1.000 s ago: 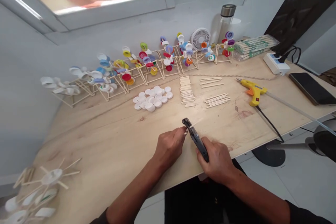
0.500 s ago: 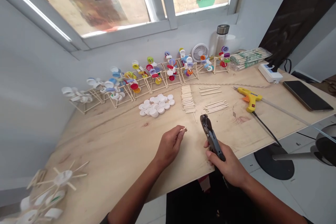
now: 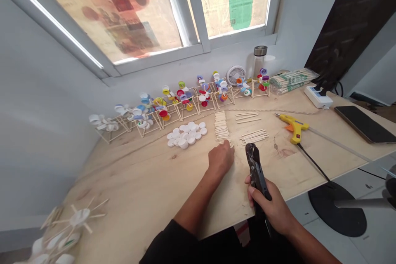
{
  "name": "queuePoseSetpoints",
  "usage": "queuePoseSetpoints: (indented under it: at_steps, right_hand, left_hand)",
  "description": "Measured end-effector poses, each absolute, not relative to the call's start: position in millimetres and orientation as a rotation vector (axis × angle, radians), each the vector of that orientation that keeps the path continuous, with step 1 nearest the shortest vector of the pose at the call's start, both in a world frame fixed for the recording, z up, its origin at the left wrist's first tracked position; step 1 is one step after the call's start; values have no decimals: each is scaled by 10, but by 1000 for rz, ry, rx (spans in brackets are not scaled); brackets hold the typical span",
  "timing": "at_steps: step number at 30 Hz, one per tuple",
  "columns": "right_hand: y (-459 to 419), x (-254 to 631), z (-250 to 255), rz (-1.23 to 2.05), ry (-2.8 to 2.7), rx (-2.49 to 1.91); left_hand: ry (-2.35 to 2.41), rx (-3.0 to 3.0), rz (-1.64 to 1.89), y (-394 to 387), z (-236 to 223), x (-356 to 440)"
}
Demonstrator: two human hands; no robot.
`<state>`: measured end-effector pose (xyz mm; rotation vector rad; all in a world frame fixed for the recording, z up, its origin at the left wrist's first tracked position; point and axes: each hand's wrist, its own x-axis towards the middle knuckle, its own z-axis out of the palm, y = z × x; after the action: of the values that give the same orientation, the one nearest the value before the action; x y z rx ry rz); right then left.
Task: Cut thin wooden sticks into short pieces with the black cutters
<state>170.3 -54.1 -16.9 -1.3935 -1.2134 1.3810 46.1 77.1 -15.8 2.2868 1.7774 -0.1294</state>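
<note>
Single head-worn view from close above the near edge of the table, forward and down across it.

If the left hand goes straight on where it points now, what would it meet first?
Probably the short sticks, lined up just beyond the left hand; it may be touching the nearest ones, as depth is unclear.

This appears to be a small handicraft workspace: a pale plywood table beneath a grey-framed window bears a yellow plastic glue gun, a stack of short pale wooden sticks and a cluster of round white plastic caps. Behind stand small wheel models of wooden sticks and multicoloured plastic caps.
</note>
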Motion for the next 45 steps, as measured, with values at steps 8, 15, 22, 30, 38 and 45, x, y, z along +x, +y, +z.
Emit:
queuePoseSetpoints:
  at_steps: [8, 15, 22, 30, 38, 45]
  right_hand:
    - [-559, 1700, -203, 1359, -1245, -1384]
    - [-578, 1685, -196, 1329, -1272, -1393]
    - [-601, 1697, -180, 1314, -1292, -1373]
    - [-603, 1705, -184, 1321, -1281, -1341]
    - [-598, 1706, -187, 1336, -1271, -1348]
    - [-593, 1714, -220, 1314, -1305, -1352]
  left_hand:
    - [1704, 2335, -221, 644, -93, 407]
    - [1732, 2365, -234, 648, -64, 481]
    - [1646, 2456, -277, 633, -22, 358]
    - [1697, 2572, -313, 991, 90, 191]
    - [1702, 2630, -299, 1180, 66, 207]
    - [1691, 2640, -205, 1210, 27, 186]
